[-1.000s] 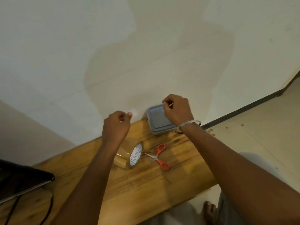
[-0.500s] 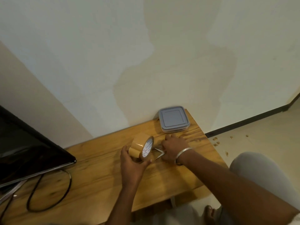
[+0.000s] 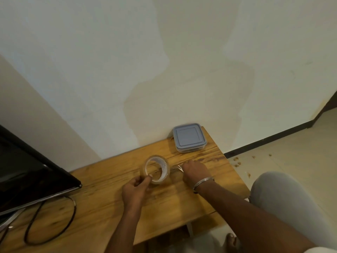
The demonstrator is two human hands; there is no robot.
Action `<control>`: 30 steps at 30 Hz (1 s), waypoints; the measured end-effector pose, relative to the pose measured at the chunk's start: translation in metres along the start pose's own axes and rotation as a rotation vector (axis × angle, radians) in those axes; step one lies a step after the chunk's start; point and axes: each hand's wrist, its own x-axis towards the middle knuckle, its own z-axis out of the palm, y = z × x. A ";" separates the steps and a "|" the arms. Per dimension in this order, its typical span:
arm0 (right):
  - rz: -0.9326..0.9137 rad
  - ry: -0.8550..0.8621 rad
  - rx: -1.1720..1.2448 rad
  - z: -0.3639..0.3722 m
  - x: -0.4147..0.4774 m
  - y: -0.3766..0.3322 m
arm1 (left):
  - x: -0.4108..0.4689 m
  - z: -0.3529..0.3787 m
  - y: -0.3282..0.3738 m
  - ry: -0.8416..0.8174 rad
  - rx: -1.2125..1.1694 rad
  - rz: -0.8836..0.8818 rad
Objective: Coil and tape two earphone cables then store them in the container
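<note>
Field note, head view.

- Left hand [image 3: 135,187]: thumb and fingertips pinch the near rim of the tape roll [image 3: 156,169]. The roll is tipped up off the table [image 3: 102,203], its open core facing me.
- Right hand [image 3: 196,171]: knuckles up, fingers curled down over the scissors [image 3: 179,168]. Only the metal tips show. The handles are hidden under the palm, so I can't see how the fingers sit in them.
- Key relation: the blades stick out of the right hand toward my left, pointing at the roll just beside them. The scissors' long axis runs roughly along the table's length. I judge the next cut depends on a strip being pulled out between roll and blades. I can't make out a free tape end.
- Container [image 3: 189,137]: far right corner against the wall, grey lid on, beyond the right hand and clear of it. The right hand is the nearer one.
- Earphone cables: none in view that I can identify. The black cable [image 3: 51,225] looping at left seems to belong to the dark screen [image 3: 27,170], not to the task.
- Judgement: this is a tape-cutting step. Whether anything is stored yet I can't tell.
</note>
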 end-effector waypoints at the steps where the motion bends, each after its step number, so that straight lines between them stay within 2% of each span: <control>1: 0.019 -0.002 0.019 -0.001 0.000 0.003 | -0.001 -0.001 -0.001 -0.028 -0.009 -0.015; 4: 0.120 0.012 0.105 -0.004 -0.001 0.019 | -0.004 0.007 -0.001 -0.116 0.001 -0.077; 9: 0.307 0.130 0.237 -0.009 -0.002 0.051 | -0.011 0.039 0.005 -0.284 0.058 -0.184; 13: 0.427 0.171 0.341 -0.005 0.002 0.070 | -0.004 0.064 0.013 -0.297 0.087 -0.178; 20: 0.433 0.196 0.349 0.007 0.009 0.075 | -0.002 0.088 0.028 -0.193 0.235 -0.010; 24: 0.388 0.188 0.352 0.009 0.009 0.072 | -0.012 0.090 0.024 -0.255 0.301 0.049; 27: 0.386 0.209 0.379 0.001 0.007 0.071 | -0.020 0.086 0.022 -0.300 0.366 0.169; 30: 0.356 0.232 0.410 -0.010 0.005 0.071 | -0.020 0.082 0.018 -0.309 0.404 0.190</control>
